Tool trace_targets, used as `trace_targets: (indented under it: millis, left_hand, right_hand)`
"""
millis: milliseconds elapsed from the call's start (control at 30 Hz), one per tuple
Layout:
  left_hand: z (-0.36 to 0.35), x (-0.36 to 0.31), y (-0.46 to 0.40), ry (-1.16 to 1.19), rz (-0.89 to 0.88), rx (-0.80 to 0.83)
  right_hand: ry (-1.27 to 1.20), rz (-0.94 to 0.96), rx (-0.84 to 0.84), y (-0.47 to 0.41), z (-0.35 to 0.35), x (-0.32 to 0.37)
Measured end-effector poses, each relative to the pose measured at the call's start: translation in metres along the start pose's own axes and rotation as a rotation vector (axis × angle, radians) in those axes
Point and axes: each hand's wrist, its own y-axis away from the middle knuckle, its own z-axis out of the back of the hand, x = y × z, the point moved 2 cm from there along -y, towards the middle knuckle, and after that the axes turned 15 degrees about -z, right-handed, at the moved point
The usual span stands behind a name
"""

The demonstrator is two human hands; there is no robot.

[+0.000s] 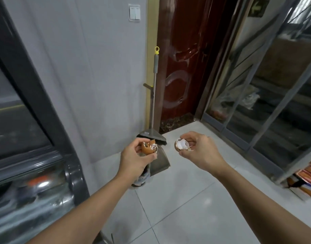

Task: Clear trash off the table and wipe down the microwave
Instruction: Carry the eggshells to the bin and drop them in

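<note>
Left hand: the left hand point(135, 156) is held out over the floor, its fingers and thumb curled round a brown eggshell piece point(148, 147) with a jagged broken edge and white lining showing.
Right hand: the right hand point(198, 148) is out at about the same height, pinching a second eggshell half point(181, 145) whose white inside faces the camera.
Gap between hands: the two shells are near each other but apart, not touching.
Below the left hand: a grey dustpan point(160, 161) stands on the floor, partly hidden by the hand and wrist; something bluish-grey point(142, 178) shows under the wrist, too blurred to name.
Broom: a grey broom point(154, 95) with a yellow hanging loop at its top stands upright in the corner, its head just behind the dustpan.
Behind: a grey wall point(98, 67) with a white double light switch point(134, 12), and a dark red door point(183, 59) beside it.
Left side: a dark-framed cabinet point(33, 106) with a glossy front fills the left edge; its contents are smeared and unreadable.
Right side: a metal-framed glass partition point(256, 103), with bags dimly seen behind it, and a low stack of orange-red packets point(307, 175) at its foot.
Floor: pale glossy floor tiles point(186, 199) lie under both forearms.
</note>
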Motion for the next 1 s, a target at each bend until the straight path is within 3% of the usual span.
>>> trace_targets:
  millis: [333, 567, 733, 1000]
  left_hand:
    - [-0.023, 0.075, -0.125, -0.060, 0.100, -0.119]
    - [-0.036, 0.121, -0.189, -0.083, 0.161, -0.284]
    - [-0.048, 0.154, -0.224, -0.184, 0.238, -0.474]
    - [-0.070, 0.233, -0.240, -0.305, 0.409, -0.631]
  right_hand:
    - [-0.007, 0.033, 0.173, -0.170, -0.033, 0.011]
    - [0.032, 0.160, 0.345, -0.290, -0.077, 0.017]
    - [0.078, 0.261, 0.495, -0.374, -0.119, 0.021]
    - [0.137, 0.321, 0.702, -0.444, -0.198, -0.007]
